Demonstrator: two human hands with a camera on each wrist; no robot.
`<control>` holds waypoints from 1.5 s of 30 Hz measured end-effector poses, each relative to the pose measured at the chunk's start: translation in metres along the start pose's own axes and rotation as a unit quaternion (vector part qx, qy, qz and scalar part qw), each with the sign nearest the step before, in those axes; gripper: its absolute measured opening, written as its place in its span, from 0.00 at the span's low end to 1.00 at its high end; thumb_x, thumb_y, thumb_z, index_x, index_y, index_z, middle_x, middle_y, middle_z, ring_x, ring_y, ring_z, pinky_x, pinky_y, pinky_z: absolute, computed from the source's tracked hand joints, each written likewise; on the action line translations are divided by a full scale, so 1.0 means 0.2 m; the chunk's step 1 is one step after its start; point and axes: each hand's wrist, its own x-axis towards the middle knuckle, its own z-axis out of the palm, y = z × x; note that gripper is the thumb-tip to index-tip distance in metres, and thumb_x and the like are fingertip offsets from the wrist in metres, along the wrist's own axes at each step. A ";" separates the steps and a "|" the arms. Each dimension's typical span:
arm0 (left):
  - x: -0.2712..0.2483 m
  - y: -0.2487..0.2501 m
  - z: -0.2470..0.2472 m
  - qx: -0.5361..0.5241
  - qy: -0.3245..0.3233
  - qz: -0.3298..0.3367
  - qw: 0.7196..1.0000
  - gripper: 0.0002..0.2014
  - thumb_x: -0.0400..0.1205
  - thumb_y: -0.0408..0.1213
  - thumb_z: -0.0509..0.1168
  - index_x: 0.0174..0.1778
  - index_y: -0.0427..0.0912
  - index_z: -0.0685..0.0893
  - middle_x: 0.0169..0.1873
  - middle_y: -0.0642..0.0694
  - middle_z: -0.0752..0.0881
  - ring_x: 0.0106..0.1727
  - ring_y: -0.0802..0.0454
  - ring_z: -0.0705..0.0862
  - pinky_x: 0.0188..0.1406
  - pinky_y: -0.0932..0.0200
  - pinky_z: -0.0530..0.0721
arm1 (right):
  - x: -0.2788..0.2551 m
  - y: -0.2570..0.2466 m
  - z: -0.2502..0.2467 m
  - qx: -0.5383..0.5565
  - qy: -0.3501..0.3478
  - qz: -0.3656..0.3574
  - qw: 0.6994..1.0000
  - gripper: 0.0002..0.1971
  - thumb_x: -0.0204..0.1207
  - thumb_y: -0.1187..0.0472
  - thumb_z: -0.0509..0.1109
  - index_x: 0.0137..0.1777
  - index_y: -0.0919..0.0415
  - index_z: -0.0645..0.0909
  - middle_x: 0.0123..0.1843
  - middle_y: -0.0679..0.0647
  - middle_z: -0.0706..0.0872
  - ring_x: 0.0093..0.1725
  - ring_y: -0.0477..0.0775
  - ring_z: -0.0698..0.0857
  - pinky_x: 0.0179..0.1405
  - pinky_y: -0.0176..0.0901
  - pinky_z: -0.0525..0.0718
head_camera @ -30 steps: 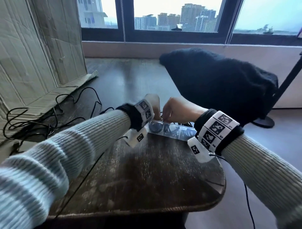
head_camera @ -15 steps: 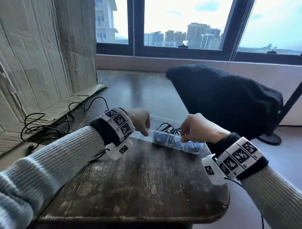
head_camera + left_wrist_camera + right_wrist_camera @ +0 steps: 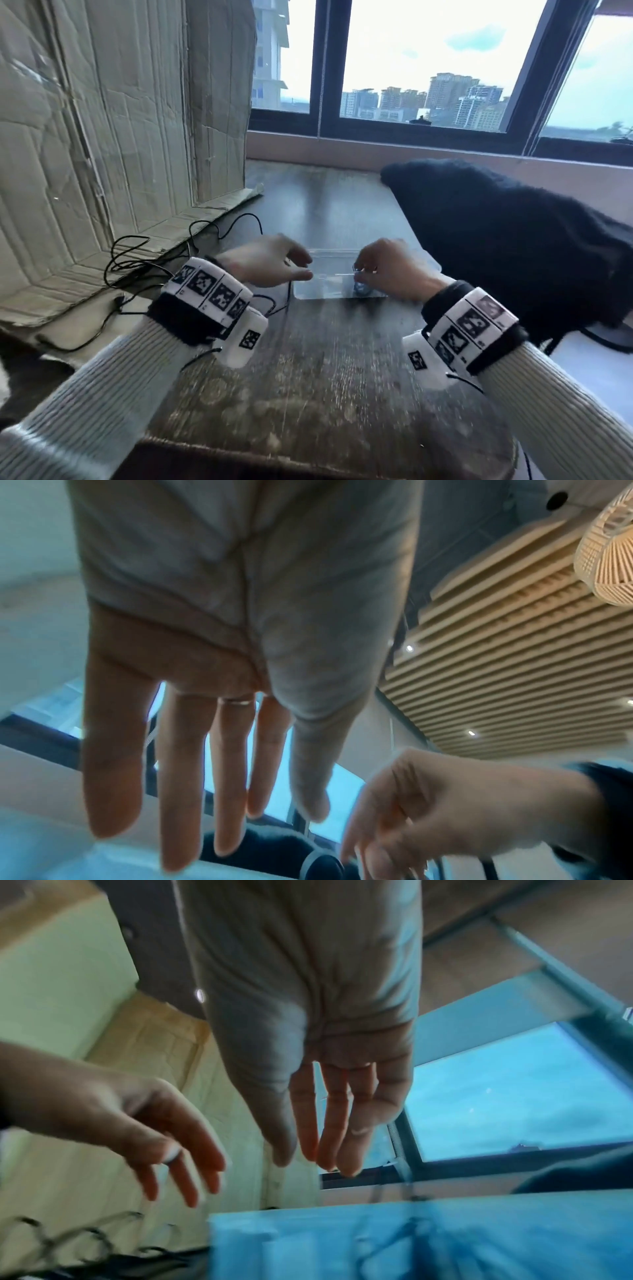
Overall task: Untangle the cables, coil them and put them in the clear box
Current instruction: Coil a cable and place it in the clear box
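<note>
No words, brand names or numbers can be read anywhere. The wrist bands [image 3: 211, 294] carry only black-and-white square code patterns; the tiny marks beneath them are too blurred to read.

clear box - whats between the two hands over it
In the head view, only the clear box lies between the left hand and the right hand; nothing else crosses it.

bare table [image 3: 325, 377] near side (worn wood), clear box [image 3: 329, 291] far edge, dark cushion [image 3: 513, 240] crowding right
</note>
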 end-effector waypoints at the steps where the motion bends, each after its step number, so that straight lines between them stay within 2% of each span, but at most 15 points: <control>1: -0.05 -0.04 -0.04 -0.004 0.012 -0.017 1.000 0.18 0.78 0.50 0.70 0.63 0.49 0.85 0.55 0.57 0.88 0.52 0.61 0.85 0.59 0.62 0.81 | -0.01 -0.09 0.01 0.010 -0.037 -0.044 0.998 0.10 0.74 0.55 0.73 0.54 0.54 0.88 0.51 0.51 0.90 0.43 0.48 0.84 0.44 0.37 0.84; 4: -0.19 -0.17 -0.11 -0.032 0.079 -0.081 0.993 0.16 0.78 0.49 0.70 0.59 0.49 0.87 0.47 0.58 0.88 0.51 0.58 0.86 0.56 0.60 0.81 | 0.02 -0.34 0.10 -0.004 -0.148 -0.165 0.975 0.16 0.77 0.56 0.71 0.64 0.57 0.85 0.60 0.52 0.89 0.55 0.51 0.86 0.48 0.29 0.75; 7: -0.31 -0.25 -0.10 0.002 0.130 -0.130 0.983 0.11 0.78 0.48 0.71 0.55 0.50 0.88 0.45 0.56 0.88 0.46 0.58 0.85 0.50 0.65 0.76 | 0.14 -0.51 0.25 -0.076 -0.219 -0.221 0.947 0.25 0.79 0.57 0.69 0.76 0.55 0.73 0.72 0.55 0.80 0.69 0.56 0.78 0.62 0.38 0.73; 10: -0.37 -0.30 -0.05 -0.002 0.109 -0.154 0.982 0.10 0.78 0.47 0.71 0.54 0.51 0.89 0.47 0.55 0.89 0.49 0.58 0.86 0.51 0.65 0.76 | 0.20 -0.61 0.34 -0.159 -0.244 -0.271 0.917 0.19 0.80 0.57 0.66 0.69 0.58 0.80 0.63 0.56 0.85 0.60 0.56 0.82 0.56 0.43 0.78; 13: -0.40 -0.33 -0.03 -0.071 0.057 -0.133 0.987 0.25 0.69 0.60 0.73 0.58 0.51 0.86 0.49 0.57 0.88 0.53 0.60 0.86 0.56 0.65 0.79 | 0.25 -0.59 0.32 -0.089 -0.192 -0.264 0.941 0.10 0.77 0.58 0.70 0.47 0.64 0.89 0.37 0.59 0.84 0.36 0.53 0.79 0.36 0.41 0.78; 16: -0.39 -0.34 -0.01 -0.144 -0.007 -0.094 0.985 0.42 0.52 0.65 0.80 0.61 0.54 0.80 0.55 0.59 0.87 0.57 0.66 0.85 0.61 0.67 0.79 | 0.28 -0.55 0.21 0.168 -0.123 -0.189 0.960 0.07 0.76 0.62 0.72 0.46 0.64 0.90 0.37 0.63 0.90 0.35 0.56 0.87 0.36 0.41 0.87; 19: -0.32 -0.32 -0.01 -0.142 0.015 -0.072 0.987 0.30 0.64 0.46 0.81 0.61 0.48 0.81 0.50 0.56 0.89 0.53 0.62 0.87 0.58 0.62 0.84 | 0.23 -0.52 0.02 0.448 -0.046 -0.122 0.884 0.10 0.77 0.72 0.70 0.54 0.79 0.84 0.42 0.69 0.88 0.38 0.61 0.88 0.49 0.46 0.90; 22: -0.21 -0.29 -0.07 -0.161 0.104 -0.039 0.981 0.07 0.78 0.38 0.72 0.50 0.46 0.86 0.39 0.53 0.91 0.42 0.57 0.90 0.50 0.59 0.86 | 0.17 -0.46 -0.19 0.562 0.030 -0.120 0.818 0.07 0.77 0.75 0.68 0.52 0.77 0.84 0.41 0.69 0.87 0.43 0.66 0.89 0.51 0.46 0.90; 28: -0.02 -0.25 -0.24 -0.151 0.274 0.034 0.949 0.04 0.77 0.41 0.72 0.39 0.46 0.90 0.26 0.64 0.88 0.29 0.68 0.85 0.34 0.74 0.79 | 0.18 -0.25 -0.38 0.551 0.199 -0.111 0.803 0.04 0.74 0.71 0.73 0.48 0.67 0.85 0.41 0.53 0.87 0.43 0.52 0.87 0.55 0.41 0.85; 32: 0.05 -0.30 -0.35 -0.086 0.328 0.035 0.940 0.06 0.76 0.48 0.73 0.37 0.51 0.91 0.30 0.62 0.89 0.34 0.67 0.85 0.40 0.68 0.80 | 0.12 -0.03 -0.49 0.342 0.323 -0.020 0.882 0.18 0.77 0.46 0.71 0.59 0.57 0.84 0.52 0.44 0.84 0.46 0.35 0.81 0.52 0.17 0.77; 34: 0.08 -0.31 -0.40 -0.082 0.333 0.038 0.938 0.05 0.76 0.47 0.73 0.36 0.52 0.90 0.29 0.62 0.89 0.34 0.68 0.85 0.40 0.69 0.79 | 0.09 0.09 -0.55 0.432 0.363 0.009 0.825 0.31 0.58 0.28 0.74 0.52 0.51 0.89 0.44 0.37 0.85 0.50 0.44 0.79 0.68 0.35 0.78; 35: 0.10 -0.30 -0.41 -0.101 0.331 0.046 0.937 0.05 0.76 0.45 0.73 0.35 0.52 0.90 0.28 0.64 0.88 0.33 0.69 0.84 0.39 0.71 0.78 | 0.08 0.15 -0.56 0.542 0.373 -0.016 0.753 0.28 0.54 0.28 0.76 0.44 0.50 0.90 0.38 0.37 0.85 0.49 0.46 0.79 0.71 0.46 0.78; 38: 0.17 -0.23 -0.42 -0.161 0.320 0.073 0.931 0.08 0.70 0.52 0.74 0.33 0.53 0.89 0.27 0.60 0.89 0.32 0.64 0.85 0.39 0.70 0.80 | 0.09 0.24 -0.57 0.796 0.359 -0.066 0.483 0.03 0.76 0.70 0.65 0.48 0.65 0.79 0.35 0.53 0.82 0.43 0.52 0.82 0.63 0.54 0.84; 42: 0.28 -0.11 -0.36 -0.146 0.329 0.086 0.929 0.18 0.69 0.58 0.71 0.34 0.45 0.92 0.27 0.48 0.89 0.25 0.51 0.82 0.27 0.65 0.79 | 0.08 0.22 -0.51 0.805 0.375 -0.015 0.460 0.16 0.74 0.82 0.52 0.57 0.70 0.74 0.49 0.63 0.82 0.47 0.56 0.90 0.55 0.51 0.88; 45: 0.33 -0.02 -0.32 -0.146 0.387 0.098 0.905 0.14 0.74 0.54 0.71 0.38 0.47 0.92 0.31 0.47 0.91 0.25 0.50 0.84 0.29 0.59 0.82 | 0.10 0.19 -0.48 0.770 0.377 0.007 0.514 0.15 0.77 0.79 0.55 0.59 0.69 0.75 0.54 0.65 0.83 0.55 0.58 0.90 0.60 0.53 0.87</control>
